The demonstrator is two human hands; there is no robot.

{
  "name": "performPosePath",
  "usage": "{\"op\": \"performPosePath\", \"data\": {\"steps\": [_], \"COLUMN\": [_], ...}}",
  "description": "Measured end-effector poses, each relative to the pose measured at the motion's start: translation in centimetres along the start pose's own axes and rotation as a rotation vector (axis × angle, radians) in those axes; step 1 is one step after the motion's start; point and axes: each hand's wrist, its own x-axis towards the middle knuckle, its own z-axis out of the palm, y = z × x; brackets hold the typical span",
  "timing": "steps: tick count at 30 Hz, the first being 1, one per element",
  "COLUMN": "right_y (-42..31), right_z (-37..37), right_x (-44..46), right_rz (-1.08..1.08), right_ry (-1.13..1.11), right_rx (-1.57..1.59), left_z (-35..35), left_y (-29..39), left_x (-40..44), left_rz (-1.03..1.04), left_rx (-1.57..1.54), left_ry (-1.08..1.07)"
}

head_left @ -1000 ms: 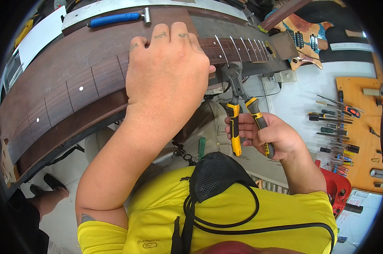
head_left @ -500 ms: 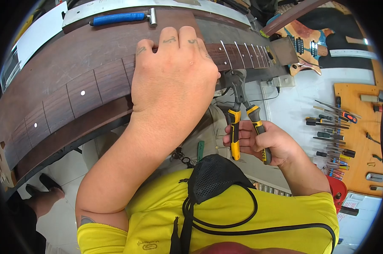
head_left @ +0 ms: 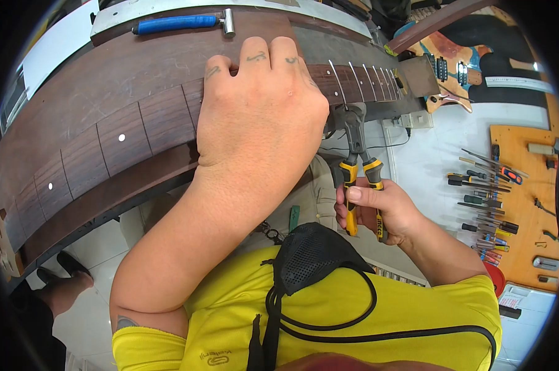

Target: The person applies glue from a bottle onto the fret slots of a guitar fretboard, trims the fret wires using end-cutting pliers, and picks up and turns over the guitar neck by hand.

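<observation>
My left hand (head_left: 264,117) lies over the dark wooden guitar fretboard (head_left: 162,120), knuckles up and fingers curled down around it; the fingertips are hidden. In my right hand (head_left: 384,207) are end-cutting pliers (head_left: 356,133) with black and yellow handles, the thumb across one handle. Their jaws are at the fretboard's near edge, by the end of a metal fret (head_left: 338,80) just right of my left hand. Several frets sit in the board to the right, while the slots to the left hold no wire. White dots mark the board.
A hammer (head_left: 180,25) with a blue handle lies behind the fretboard. At the right are a colourful guitar body (head_left: 449,62) and an orange tool board (head_left: 526,185) with several files and screwdrivers. A person's foot (head_left: 69,290) shows at lower left.
My right hand has closed around the plier handles, which are nearer together now. The thumb has come over one handle. In view, the hands and board have shifted slightly right.
</observation>
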Motion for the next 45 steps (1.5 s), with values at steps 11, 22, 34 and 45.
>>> {"op": "performPosePath", "data": {"steps": [11,22,34,45], "right_y": [-0.4,-0.3,1.1,1.3], "right_z": [-0.2,0.4,2.0,2.5], "right_x": [-0.8,-1.3,0.1,0.2], "right_rz": [-0.010,0.023,-0.025,-0.062], "right_ry": [-0.225,-0.089,0.093,0.109], "right_rx": [0.222,0.151,0.049,0.078], "left_z": [-0.8,-0.7,-1.0,-1.0], "left_y": [0.0,0.1,0.0,0.0], "left_x": [-0.2,-0.2,-0.3,-0.4], "left_rz": [-0.011,-0.016,-0.014,-0.008], "left_rx": [0.085,0.076,0.055,0.074], "left_ry": [-0.106,-0.104,-0.122,-0.091]}}
